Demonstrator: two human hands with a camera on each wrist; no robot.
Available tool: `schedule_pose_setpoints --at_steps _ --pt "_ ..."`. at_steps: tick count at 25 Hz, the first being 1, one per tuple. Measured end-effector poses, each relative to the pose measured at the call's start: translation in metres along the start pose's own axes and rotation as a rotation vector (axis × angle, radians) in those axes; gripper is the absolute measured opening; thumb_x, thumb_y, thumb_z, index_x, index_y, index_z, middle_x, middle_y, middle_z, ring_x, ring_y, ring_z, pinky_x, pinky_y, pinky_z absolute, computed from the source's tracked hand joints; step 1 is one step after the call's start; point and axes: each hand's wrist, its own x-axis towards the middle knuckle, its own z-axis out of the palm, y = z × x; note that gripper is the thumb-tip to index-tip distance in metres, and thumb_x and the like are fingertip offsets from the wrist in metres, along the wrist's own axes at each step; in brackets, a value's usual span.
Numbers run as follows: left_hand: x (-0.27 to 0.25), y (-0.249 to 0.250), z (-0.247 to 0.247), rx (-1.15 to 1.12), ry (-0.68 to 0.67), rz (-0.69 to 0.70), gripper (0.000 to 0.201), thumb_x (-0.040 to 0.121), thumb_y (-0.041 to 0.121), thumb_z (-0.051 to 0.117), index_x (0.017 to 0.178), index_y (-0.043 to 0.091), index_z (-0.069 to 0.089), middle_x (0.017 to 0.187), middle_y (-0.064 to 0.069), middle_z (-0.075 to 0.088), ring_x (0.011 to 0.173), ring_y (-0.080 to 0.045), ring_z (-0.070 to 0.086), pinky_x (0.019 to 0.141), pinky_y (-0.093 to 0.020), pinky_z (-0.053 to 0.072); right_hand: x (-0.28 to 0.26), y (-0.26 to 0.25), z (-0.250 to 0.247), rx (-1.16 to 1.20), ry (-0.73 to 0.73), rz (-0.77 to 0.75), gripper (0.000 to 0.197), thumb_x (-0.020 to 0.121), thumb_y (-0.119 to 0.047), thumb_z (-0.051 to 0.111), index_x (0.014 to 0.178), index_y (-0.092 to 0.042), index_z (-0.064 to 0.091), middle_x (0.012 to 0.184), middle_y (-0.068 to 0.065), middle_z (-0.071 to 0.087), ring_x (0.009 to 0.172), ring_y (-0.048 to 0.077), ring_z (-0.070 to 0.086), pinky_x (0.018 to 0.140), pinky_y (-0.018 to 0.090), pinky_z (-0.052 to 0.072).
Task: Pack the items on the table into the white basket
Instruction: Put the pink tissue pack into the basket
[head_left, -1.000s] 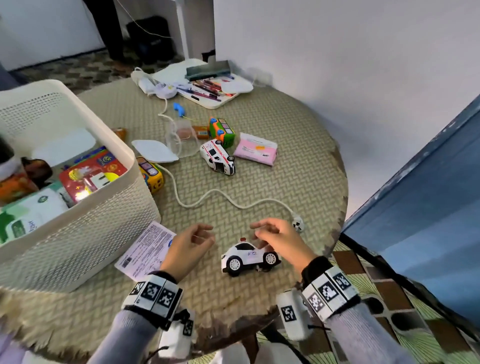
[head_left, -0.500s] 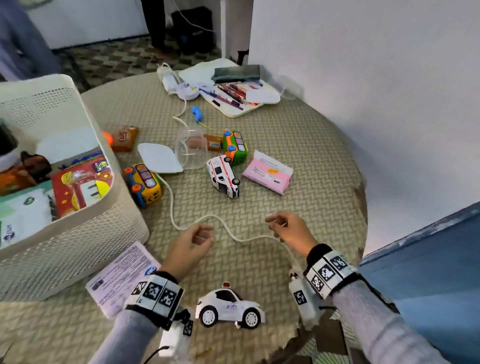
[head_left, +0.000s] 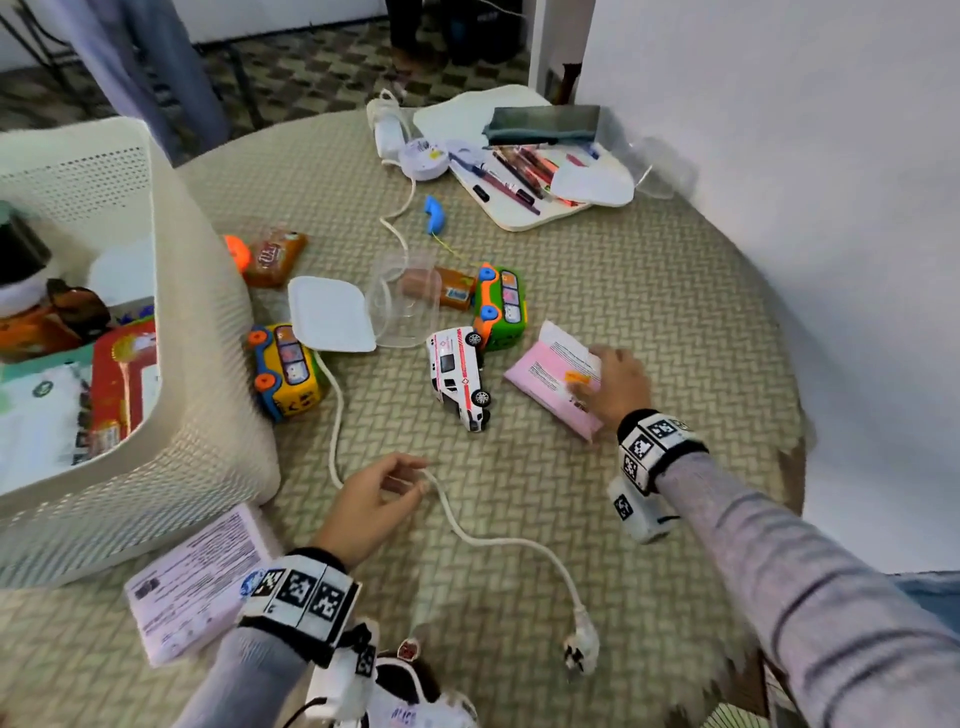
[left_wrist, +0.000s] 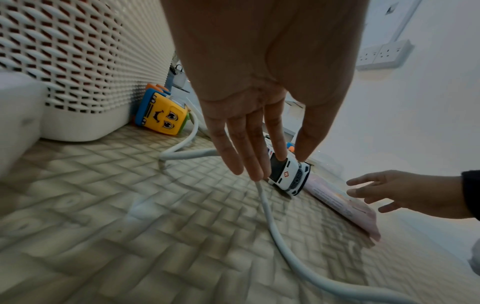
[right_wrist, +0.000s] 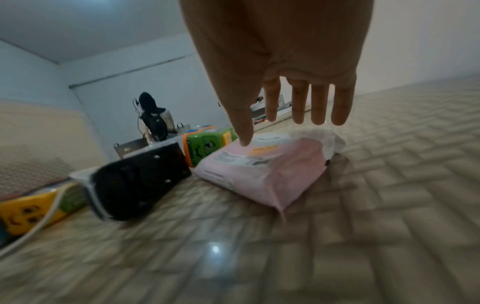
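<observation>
Reaching over pink pack (head_left: 553, 382) on table (head_left: 649, 291), right of ambulance (head_left: 460, 376): we see right hand (head_left: 618, 384) spread above it, fingers straight, thumb tip touching pack top, nothing grasped. Left hand (head_left: 371, 501) relaxed, fingertips (left_wrist: 255, 170) at white cable (head_left: 483, 535); whether pinching it, we cannot tell. Basket (head_left: 208, 415) at left, part-filled. Yellow bus (head_left: 285, 371) just beside basket; green bus (head_left: 498, 304) behind ambulance.

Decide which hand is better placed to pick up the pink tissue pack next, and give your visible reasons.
Right. The right hand already hovers open over the pink tissue pack, fingers spread above it. The left hand is nearer the white basket, at the white cable, with the toy ambulance between.
</observation>
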Motion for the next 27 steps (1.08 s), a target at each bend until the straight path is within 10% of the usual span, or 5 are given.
schedule_pose_setpoints --at_steps 7,17,21,27 --pt "-0.002 -0.008 -0.006 -0.063 0.087 0.015 0.022 0.087 0.003 0.065 0.102 0.018 0.067 0.086 -0.001 0.065 0.069 -0.001 0.057 0.061 -0.013 0.045 0.029 0.008 -0.001 0.009 -0.135 0.038 0.073 0.058 -0.055 0.080 0.118 -0.020 0.056 0.117 0.009 0.062 0.110 0.029 0.058 0.093 0.042 0.046" --pt "-0.034 -0.028 -0.045 0.022 0.309 0.041 0.023 0.084 0.006 0.069 0.100 0.022 0.066 0.098 0.015 0.065 0.090 0.009 0.056 0.073 -0.006 0.041 -0.038 -0.032 -0.016 0.318 0.107 -0.163 0.051 0.079 -0.031 0.075 0.118 -0.012 0.047 0.100 0.006 0.065 0.090 0.030 0.062 0.071 0.038 0.045" --pt "-0.056 -0.056 -0.074 0.154 0.358 0.060 0.025 0.084 0.010 0.071 0.104 0.024 0.064 0.107 0.008 0.064 0.101 0.006 0.055 0.086 -0.023 0.046 -0.082 -0.067 -0.018 0.611 0.192 -0.199 0.043 0.084 -0.025 0.071 0.117 -0.008 0.048 0.097 -0.003 0.062 0.084 0.021 0.059 0.073 0.031 0.043" --pt "-0.089 -0.101 -0.110 0.316 0.366 -0.062 0.054 0.059 0.071 0.067 0.109 0.056 0.055 0.120 0.010 0.060 0.111 -0.020 0.058 0.093 -0.051 0.048 -0.122 -0.107 0.008 0.738 0.056 -0.281 0.040 0.085 -0.018 0.070 0.118 -0.006 0.049 0.102 -0.001 0.063 0.087 0.016 0.060 0.079 0.029 0.048"
